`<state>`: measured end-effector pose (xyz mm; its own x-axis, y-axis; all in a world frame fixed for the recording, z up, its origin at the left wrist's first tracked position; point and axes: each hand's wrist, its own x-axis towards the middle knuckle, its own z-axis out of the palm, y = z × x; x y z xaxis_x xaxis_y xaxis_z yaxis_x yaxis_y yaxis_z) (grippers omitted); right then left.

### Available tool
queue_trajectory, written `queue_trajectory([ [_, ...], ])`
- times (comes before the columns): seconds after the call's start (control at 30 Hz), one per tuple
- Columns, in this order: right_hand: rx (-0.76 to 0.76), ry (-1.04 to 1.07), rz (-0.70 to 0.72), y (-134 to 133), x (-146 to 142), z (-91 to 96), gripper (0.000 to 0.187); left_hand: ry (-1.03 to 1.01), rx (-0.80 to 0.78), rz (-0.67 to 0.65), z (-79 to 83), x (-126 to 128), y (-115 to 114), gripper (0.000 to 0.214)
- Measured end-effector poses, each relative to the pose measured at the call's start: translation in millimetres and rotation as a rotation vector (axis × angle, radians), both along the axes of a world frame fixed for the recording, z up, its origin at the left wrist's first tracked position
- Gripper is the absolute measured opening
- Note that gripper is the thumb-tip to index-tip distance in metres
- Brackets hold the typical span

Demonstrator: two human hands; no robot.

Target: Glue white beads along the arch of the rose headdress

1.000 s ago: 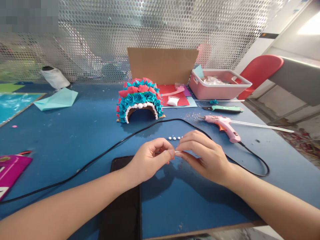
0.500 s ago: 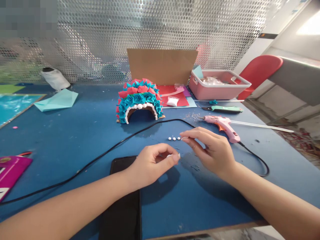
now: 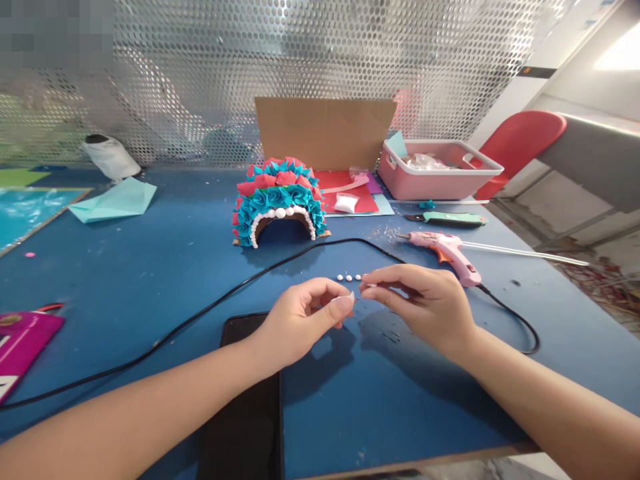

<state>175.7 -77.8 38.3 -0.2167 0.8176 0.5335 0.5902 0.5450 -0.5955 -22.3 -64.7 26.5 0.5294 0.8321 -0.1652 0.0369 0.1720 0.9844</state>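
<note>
My left hand (image 3: pixel 305 319) is closed in a pinch, with a bit of a small white lump (image 3: pixel 350 297) showing at its thumb tip. Facing it, my right hand (image 3: pixel 425 300) pinches thumb against forefinger; a speck of white shows there, too small to name. The fingertips of both hands are close but apart, above the blue table. Just behind them lies a short row of small white balls (image 3: pixel 349 278). Farther back stands an arch (image 3: pixel 280 200) covered in red and teal paper flowers, its front opening edged with white beads.
A pink glue gun (image 3: pixel 445 248) lies right with its black cord (image 3: pixel 240 283) crossing the table. Behind it are a green cutter (image 3: pixel 453 219) and a pink basket (image 3: pixel 440 183). A black phone (image 3: pixel 245 427) lies under my left forearm. A small white packet (image 3: pixel 345 203) rests on red paper.
My left hand has risen slightly and tilted its fingertips up. My right fingers have come down a little toward the left hand, narrowing the gap. The things on the table stay put.
</note>
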Motion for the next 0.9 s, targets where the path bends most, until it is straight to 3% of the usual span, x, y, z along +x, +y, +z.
queue_trajectory([
  [0.17, 0.024, -0.013, -0.018, 1.2, -1.6, 1.2, 0.011, -0.011, 0.005, 0.016, 2.3, 0.3, 0.7, 0.026],
  [0.43, 0.116, -0.022, 0.116, 3.3, -0.7, 1.3, 0.015, 0.0, 0.019, 0.044, 3.6, 0.5, 1.0, 0.024],
  [0.53, 0.077, -0.03, 0.07, 2.3, 0.4, 1.6, 0.016, -0.036, -0.009, 0.118, 0.0, 1.2, 3.0, 0.023],
  [0.67, -0.026, 0.003, -0.039, 1.8, 2.1, 1.7, 0.002, -0.135, -0.134, 0.199, -2.7, 1.8, 5.5, 0.028],
  [0.9, -0.136, 0.095, -0.04, 5.0, 4.8, -1.5, 0.014, -0.139, -0.148, 0.211, -0.4, -0.2, 5.7, 0.037],
])
